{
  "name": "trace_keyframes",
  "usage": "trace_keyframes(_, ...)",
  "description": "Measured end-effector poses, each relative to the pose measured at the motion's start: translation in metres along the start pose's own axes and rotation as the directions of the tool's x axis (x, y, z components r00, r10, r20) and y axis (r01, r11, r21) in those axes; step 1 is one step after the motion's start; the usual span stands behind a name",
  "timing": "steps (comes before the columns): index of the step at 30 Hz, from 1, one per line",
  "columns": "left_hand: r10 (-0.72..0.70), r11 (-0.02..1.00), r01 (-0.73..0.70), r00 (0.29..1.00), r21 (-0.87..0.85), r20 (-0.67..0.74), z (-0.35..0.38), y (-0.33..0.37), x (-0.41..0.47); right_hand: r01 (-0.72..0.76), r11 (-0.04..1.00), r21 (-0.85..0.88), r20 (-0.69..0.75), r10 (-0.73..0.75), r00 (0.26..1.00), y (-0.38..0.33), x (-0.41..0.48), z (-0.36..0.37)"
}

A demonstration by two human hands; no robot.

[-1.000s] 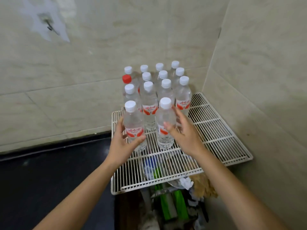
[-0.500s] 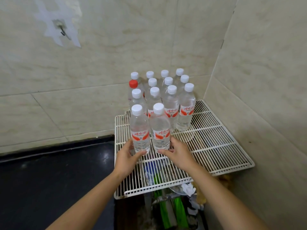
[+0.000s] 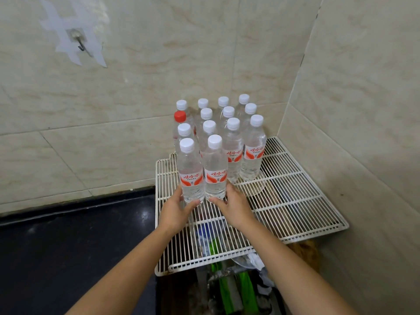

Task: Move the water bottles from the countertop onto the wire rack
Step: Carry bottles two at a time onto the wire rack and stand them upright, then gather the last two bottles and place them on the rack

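On the white wire rack (image 3: 295, 210) in the tiled corner stand fourteen water bottles (image 3: 252, 153), thirteen white-capped and one red-capped bottle (image 3: 180, 117), the left hand (image 3: 175, 212) gripping the front-left bottle (image 3: 190, 173) and the right hand (image 3: 235, 208) the front-right bottle (image 3: 215, 171)

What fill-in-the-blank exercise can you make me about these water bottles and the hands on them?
1. The left hand grips the front-left bottle and the right hand grips the front-right bottle, both bottles standing ____.
2. The front row on the wire rack holds ____ bottles.
3. Only one bottle, on the left side of the cluster, has a ____ cap.

Missing words: upright; two; red.
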State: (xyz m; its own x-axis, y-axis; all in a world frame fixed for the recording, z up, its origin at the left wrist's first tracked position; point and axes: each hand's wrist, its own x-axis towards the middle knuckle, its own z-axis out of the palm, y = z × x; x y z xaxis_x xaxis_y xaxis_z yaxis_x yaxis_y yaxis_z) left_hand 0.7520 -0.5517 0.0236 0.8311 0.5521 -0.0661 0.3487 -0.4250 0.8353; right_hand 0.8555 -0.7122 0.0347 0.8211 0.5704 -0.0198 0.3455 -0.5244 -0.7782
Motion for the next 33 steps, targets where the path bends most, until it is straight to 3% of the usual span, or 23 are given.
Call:
trace_keyframes(4,0.076,0.996,-0.073,0.993,-0.043,0.087,-0.015,0.009,-0.008,-0.032,0.997,0.070,-0.026,0.034,0.999,-0.004,-0.006,-0.003)
trace_keyframes(6,0.127,0.992,-0.127,0.992,0.025,-0.003,-0.033,0.013,-0.017,0.018,1.000,0.023,-0.199,-0.013,0.980,-0.014,-0.017,-0.005)
trace_keyframes(7,0.160,0.982,-0.150,0.983,0.112,-0.088,-0.045,0.014,-0.022,0.112,0.993,-0.019,-0.319,-0.112,0.941,-0.023,-0.022,-0.008)
trace_keyframes(9,0.253,0.938,-0.166,0.928,0.303,-0.273,-0.076,0.019,-0.035,0.371,0.917,-0.148,-0.506,-0.392,0.768,-0.046,-0.025,-0.018)
trace_keyframes(11,0.359,0.882,-0.154,0.832,0.446,-0.422,-0.110,0.024,-0.051,0.577,0.761,-0.296,-0.538,-0.632,0.558,-0.076,-0.020,-0.020)
trace_keyframes(13,0.420,0.840,-0.093,0.734,0.534,-0.533,-0.140,0.023,-0.071,0.695,0.627,-0.350,-0.463,-0.761,0.454,-0.105,-0.013,-0.006)
trace_keyframes(17,0.469,0.744,0.157,0.570,0.650,-0.674,-0.184,0.001,-0.126,0.799,0.531,-0.281,-0.282,-0.842,0.460,-0.150,-0.013,0.060)
trace_keyframes(19,0.451,0.670,0.290,0.573,0.683,-0.685,-0.200,-0.017,-0.158,0.818,0.530,-0.222,-0.168,-0.847,0.504,-0.166,-0.015,0.097)
trace_keyframes(22,0.310,0.645,0.452,0.582,0.616,-0.751,-0.219,-0.045,-0.212,0.833,0.541,-0.117,0.038,-0.835,0.548,-0.188,-0.032,0.151)
trace_keyframes(26,0.143,0.640,0.624,0.477,0.448,-0.867,-0.245,-0.075,-0.284,0.863,0.504,-0.029,0.193,-0.844,0.500,-0.222,-0.065,0.209)
trace_keyframes(33,0.064,0.616,0.731,0.326,0.295,-0.943,-0.325,-0.132,-0.380,0.895,0.442,0.065,0.264,-0.872,0.411,-0.299,-0.131,0.295)
